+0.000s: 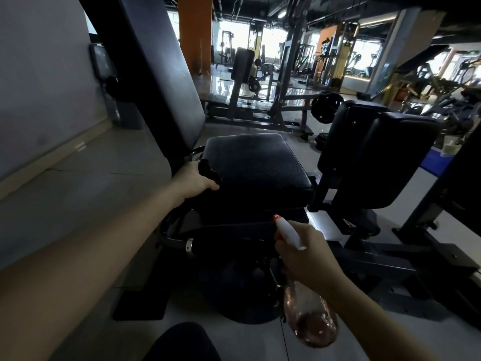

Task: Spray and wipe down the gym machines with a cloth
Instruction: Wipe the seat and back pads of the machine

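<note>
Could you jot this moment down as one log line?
left hand: grips cloth at seat edge | right hand: holds spray bottle, nozzle toward seat

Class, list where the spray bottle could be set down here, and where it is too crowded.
Free: the black padded seat's top, between the left hand gripping a dark cloth and the upright black pad; also the grey floor between wall and backrest. Crowded: under the seat, where black frame bars cluster beside the right hand holding the clear spray bottle.
</note>
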Tool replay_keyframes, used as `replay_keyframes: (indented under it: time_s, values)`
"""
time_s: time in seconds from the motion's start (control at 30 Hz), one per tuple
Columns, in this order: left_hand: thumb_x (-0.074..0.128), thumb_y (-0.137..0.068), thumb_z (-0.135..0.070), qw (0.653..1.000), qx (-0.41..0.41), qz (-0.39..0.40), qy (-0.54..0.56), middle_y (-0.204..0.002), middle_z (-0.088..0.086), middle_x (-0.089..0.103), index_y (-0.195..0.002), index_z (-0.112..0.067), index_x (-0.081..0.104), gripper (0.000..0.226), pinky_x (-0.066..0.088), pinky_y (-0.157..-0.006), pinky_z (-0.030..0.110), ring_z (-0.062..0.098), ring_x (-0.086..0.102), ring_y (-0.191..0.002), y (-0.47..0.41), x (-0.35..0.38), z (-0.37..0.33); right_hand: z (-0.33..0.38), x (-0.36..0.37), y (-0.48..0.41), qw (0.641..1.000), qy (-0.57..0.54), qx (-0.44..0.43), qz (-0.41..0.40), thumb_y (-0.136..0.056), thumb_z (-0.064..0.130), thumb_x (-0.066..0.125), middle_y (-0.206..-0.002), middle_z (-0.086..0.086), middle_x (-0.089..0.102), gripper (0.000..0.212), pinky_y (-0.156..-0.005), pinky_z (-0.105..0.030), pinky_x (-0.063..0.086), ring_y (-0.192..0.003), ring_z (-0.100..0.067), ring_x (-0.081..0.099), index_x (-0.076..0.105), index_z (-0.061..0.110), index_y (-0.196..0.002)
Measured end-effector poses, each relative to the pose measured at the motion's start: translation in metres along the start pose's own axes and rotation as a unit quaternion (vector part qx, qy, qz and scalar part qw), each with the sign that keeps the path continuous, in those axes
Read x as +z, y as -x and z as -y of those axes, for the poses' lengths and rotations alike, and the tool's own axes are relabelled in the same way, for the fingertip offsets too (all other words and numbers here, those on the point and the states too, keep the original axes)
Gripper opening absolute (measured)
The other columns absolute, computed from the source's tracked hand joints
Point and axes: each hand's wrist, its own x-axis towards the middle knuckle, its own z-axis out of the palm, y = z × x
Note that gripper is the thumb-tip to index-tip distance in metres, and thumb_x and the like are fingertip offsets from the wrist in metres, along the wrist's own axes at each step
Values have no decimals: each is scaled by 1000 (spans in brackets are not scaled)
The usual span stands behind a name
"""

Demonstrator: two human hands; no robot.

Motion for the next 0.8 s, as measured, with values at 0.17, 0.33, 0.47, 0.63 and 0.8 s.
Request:
replay_keyframes:
  time_s: [0.17, 0.33, 0.47, 0.63, 0.8]
  values:
    - [86, -75, -10, 996, 28, 33, -77, -92, 1, 70, -91, -24, 63, 31, 49, -68, 26, 18, 68, -86, 1, 2, -10, -11, -10, 3, 1000, 0, -9, -15, -88, 18, 59, -56, -10, 50, 21, -47, -32, 35, -48, -18, 43, 50, 5, -73]
    - [86, -75, -9, 994, 6, 48, -103, -93, 5, 71, -96, -16, 67, 30, 48, -64, 24, 16, 66, -81, -2, 0, -17, -22, -24, 5, 999, -37, 1, -39, -95, 17, 58, -54, -8, 53, 33, -46, -30, 36, -47, -19, 48, 50, 16, -63]
    - [86, -75, -11, 993, 15, 31, -110, -91, 3, 69, -96, -17, 65, 30, 46, -62, 23, 15, 65, -80, -4, 5, -23, -28, -43, 4, 995, -93, 18, -31, -95, 0, 53, -65, -19, 61, 18, -47, -29, 42, -50, -21, 54, 60, 1, -78]
    - [89, -69, -24, 995, 41, 24, -83, -98, 5, 70, -88, -25, 65, 31, 57, -84, 36, 23, 67, -92, -10, 27, -42, -43, -64, 1, 989, -136, 35, -36, -99, 12, 56, -63, -15, 59, 26, -57, -41, 47, -56, -31, 58, 61, 2, -76]
    - [86, -77, -25, 994, 88, 34, -49, -95, -6, 67, -99, -24, 64, 31, 45, -74, 25, 13, 63, -91, -16, 55, -63, -54, -85, 2, 989, -132, 28, -53, -101, 14, 52, -77, -29, 60, 29, -62, -40, 48, -72, -48, 58, 62, -1, -79]
